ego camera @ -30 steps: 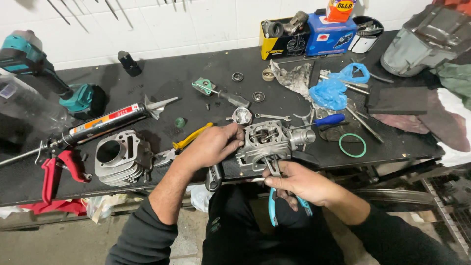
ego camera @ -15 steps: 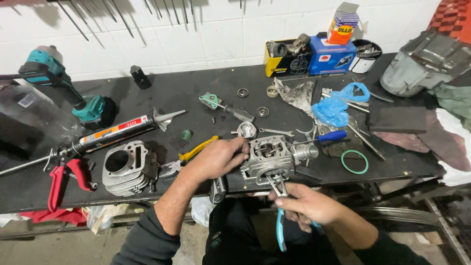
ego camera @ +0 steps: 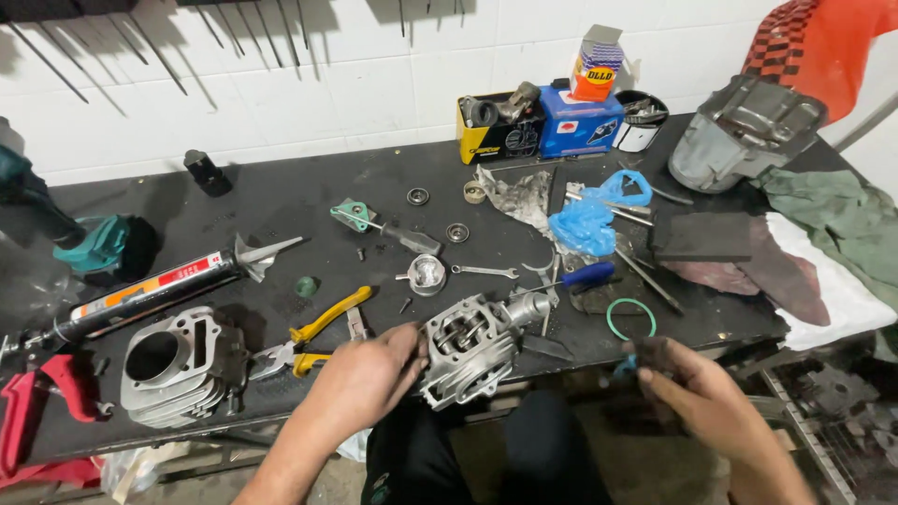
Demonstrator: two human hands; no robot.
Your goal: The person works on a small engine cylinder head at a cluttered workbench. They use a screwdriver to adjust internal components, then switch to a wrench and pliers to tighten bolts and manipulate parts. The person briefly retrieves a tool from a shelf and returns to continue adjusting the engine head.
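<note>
A grey metal cylinder head (ego camera: 472, 348) sits tilted at the front edge of the black workbench (ego camera: 281, 201). My left hand (ego camera: 360, 382) grips its left side, fingers against the finned casting. My right hand (ego camera: 700, 393) is off the bench to the right of the cylinder head, blurred with motion. It is closed around blue-handled pliers (ego camera: 625, 365), of which only a blue tip and a dark part show. A green rubber ring (ego camera: 630, 318) lies on the bench just above that hand.
A grey cylinder block (ego camera: 178, 365) and yellow-handled pliers (ego camera: 323, 323) lie left of my left hand. Behind are a sealant gun (ego camera: 159, 290), teal drill (ego camera: 89, 245), piston (ego camera: 427, 274), blue screwdriver (ego camera: 587, 275), boxes (ego camera: 538, 126), a grey engine cover (ego camera: 744, 131) and rags (ego camera: 823, 234).
My right hand has pulled the pliers away from under the cylinder head and swung out to the right. My left hand stays on the cylinder head. The camera has moved in closer.
</note>
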